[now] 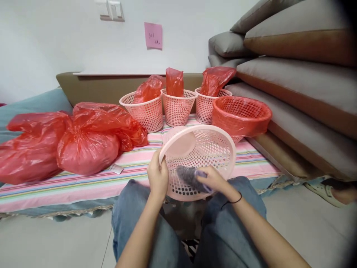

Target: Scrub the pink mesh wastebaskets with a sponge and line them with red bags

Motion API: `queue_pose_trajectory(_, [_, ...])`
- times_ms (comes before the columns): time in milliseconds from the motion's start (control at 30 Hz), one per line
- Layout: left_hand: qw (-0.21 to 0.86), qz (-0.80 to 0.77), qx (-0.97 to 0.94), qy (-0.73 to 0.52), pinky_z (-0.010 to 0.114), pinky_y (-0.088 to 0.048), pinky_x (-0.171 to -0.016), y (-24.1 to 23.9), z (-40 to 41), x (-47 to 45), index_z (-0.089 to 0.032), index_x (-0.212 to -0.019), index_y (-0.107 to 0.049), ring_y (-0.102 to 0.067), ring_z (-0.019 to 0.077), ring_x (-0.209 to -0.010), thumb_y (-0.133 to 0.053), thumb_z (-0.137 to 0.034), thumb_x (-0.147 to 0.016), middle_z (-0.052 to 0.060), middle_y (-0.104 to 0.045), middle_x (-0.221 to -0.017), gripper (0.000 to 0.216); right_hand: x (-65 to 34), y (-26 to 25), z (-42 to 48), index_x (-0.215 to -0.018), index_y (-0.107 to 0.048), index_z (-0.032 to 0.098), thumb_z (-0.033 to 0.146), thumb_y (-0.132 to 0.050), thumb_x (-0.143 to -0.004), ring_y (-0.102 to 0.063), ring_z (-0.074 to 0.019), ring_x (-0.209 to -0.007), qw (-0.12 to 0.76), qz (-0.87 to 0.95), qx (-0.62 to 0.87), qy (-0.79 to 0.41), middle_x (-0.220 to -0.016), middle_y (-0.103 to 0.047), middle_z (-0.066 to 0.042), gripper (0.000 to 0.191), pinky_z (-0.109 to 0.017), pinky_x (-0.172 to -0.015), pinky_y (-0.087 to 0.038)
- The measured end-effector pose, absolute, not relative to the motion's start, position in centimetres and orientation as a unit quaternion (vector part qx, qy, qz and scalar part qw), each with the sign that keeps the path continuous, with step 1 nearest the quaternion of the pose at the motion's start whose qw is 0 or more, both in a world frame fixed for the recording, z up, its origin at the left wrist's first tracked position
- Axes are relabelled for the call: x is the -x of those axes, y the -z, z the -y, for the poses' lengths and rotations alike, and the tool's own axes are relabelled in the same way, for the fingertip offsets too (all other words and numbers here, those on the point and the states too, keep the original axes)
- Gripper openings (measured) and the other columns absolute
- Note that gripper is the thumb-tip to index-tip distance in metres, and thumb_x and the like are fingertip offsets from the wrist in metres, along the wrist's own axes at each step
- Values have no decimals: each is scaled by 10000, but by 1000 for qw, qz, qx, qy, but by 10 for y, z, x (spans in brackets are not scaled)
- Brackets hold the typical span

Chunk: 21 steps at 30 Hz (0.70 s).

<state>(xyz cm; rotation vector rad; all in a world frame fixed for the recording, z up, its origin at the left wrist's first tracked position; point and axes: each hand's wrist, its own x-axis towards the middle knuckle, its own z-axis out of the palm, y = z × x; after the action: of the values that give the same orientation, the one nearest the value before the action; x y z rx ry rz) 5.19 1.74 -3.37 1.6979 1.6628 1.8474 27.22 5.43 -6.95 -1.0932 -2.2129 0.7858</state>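
A pale pink plastic mesh basket [214, 149] lies tilted over my knees, its wide mouth facing me. My left hand [157, 174] is closed round the left side of its rim. Inside the mouth, my right hand [213, 178] is closed on a grey fuzzy brush [186, 175] with a purple handle. The brush lies against the lower inner wall and is somewhat blurred. Part of the handle is hidden by my fingers.
Several upright pink baskets, including one basket [143, 111], hold red plastic bags at the back. A red-bagged basket [241, 115] stands right. Filled red bags [89, 149] lie left on the striped cloth [134, 169]. Stacked cushions [301, 85] border the right; someone's shoe [325, 193] shows below.
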Motion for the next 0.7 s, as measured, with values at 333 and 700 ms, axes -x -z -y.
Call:
queue_pose_trajectory(333, [85, -505, -573, -640, 353, -489, -933, 24, -100, -41, -185, -1090, -614, -642, 223, -999, -491, -255, -904, 69, -693, -1060, 234, -231, 50, -127, -1147, -689, 171, 233, -502, -868, -668, -230, -1044, 361, 831, 349, -238, -1151, -731, -82, 341, -351, -937, -491])
queue_pose_trajectory(700, [202, -489, -564, -634, 394, -473, -1006, 74, -128, -24, -200, -1132, -582, -617, 247, -1126, -524, -261, -860, 82, -654, -1194, 284, -185, 117, -170, -1526, -332, 74, 181, -730, -663, -510, -368, -1313, 188, 892, 350, -216, -1498, -453, -246, 957, -470, -1075, -429])
